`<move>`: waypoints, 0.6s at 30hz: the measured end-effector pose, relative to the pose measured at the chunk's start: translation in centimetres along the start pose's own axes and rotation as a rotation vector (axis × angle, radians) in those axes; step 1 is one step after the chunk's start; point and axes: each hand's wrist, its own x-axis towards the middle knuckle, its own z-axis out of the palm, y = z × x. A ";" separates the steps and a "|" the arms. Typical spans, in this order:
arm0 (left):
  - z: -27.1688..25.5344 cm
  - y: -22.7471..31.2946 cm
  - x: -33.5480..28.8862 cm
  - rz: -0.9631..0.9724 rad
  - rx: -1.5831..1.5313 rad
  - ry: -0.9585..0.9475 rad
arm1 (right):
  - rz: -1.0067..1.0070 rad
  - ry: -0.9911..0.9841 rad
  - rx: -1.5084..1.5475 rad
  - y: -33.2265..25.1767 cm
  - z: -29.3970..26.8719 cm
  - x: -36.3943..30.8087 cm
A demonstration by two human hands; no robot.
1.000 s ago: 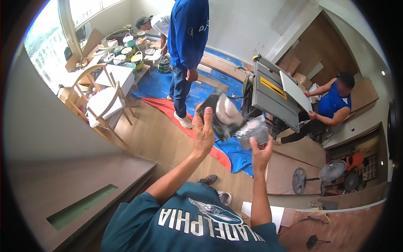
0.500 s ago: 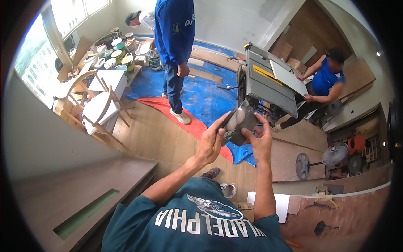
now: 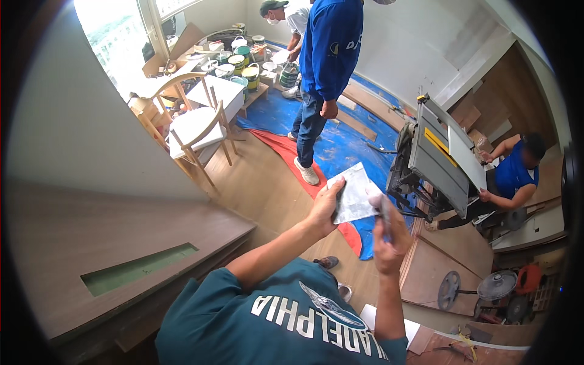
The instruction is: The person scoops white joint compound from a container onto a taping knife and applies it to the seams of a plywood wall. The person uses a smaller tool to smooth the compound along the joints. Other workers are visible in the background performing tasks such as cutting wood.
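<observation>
In front of my chest, my left hand (image 3: pixel 327 205) grips a flat, shiny, silvery-grey plastic packet (image 3: pixel 358 198) by its left edge, thumb on top. What is inside the packet cannot be made out. Just right of it, my right hand (image 3: pixel 392 238) is closed on a thin dark flat piece (image 3: pixel 385 218), seen nearly edge-on and smeared by motion. The right fingertips come close to the packet's right edge; whether they touch it is unclear.
A person in blue (image 3: pixel 331 52) stands ahead on a blue sheet (image 3: pixel 347 143). Another handles a white board (image 3: pixel 465 158) at a grey table saw (image 3: pixel 435 161). Paint buckets (image 3: pixel 250 74) and a wooden chair (image 3: pixel 198 137) stand left; a brown panel (image 3: pixel 55 243) lies nearer.
The dark wrapped pack with pale ovals, held between both hands, is now seen as a silvery packet in my left hand and a dark piece in my right. The view has shifted left.
</observation>
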 end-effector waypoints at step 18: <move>1.5 6.8 -1.5 0.156 0.800 -0.132 | -0.442 -0.426 -0.370 2.5 -5.6 4.1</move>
